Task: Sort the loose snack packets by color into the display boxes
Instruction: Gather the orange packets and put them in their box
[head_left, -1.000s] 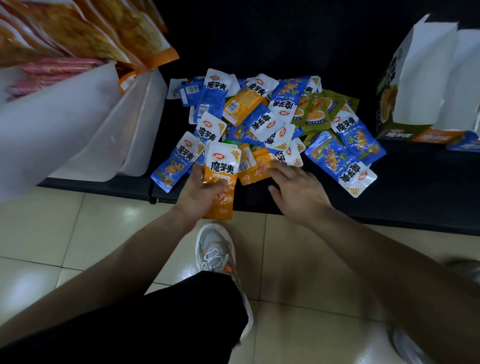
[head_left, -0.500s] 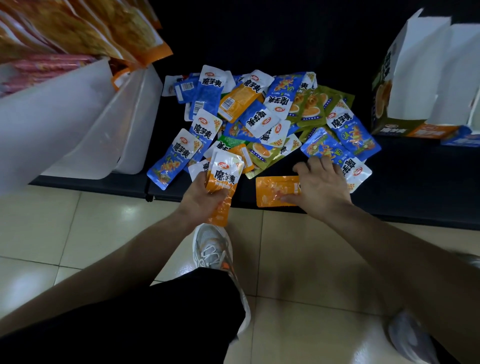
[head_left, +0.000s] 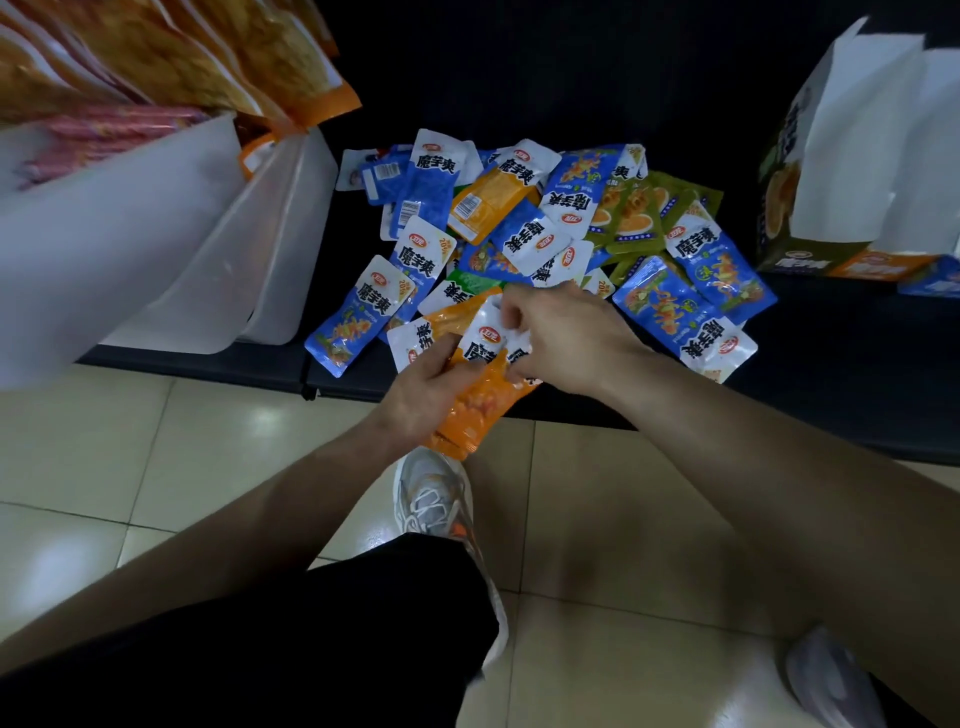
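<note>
Gripping orange packets (head_left: 483, 410), both hands (head_left: 421, 392) (head_left: 571, 338) | white bin (head_left: 130, 249): large orange bags (head_left: 208, 62)

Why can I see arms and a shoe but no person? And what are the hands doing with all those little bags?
The camera sits on the person's head and looks down, so you see what they see: their own two arms, a shoe and the tiled floor. There is only this one view. On the dark shelf lies a heap of small snacks, mostly blue packets and green packets. The left hand grips a bunch of orange packets, and the right hand pinches the white top of one of them. An open cardboard box stands on the right. White bins with bigger bags are on the left.
</note>
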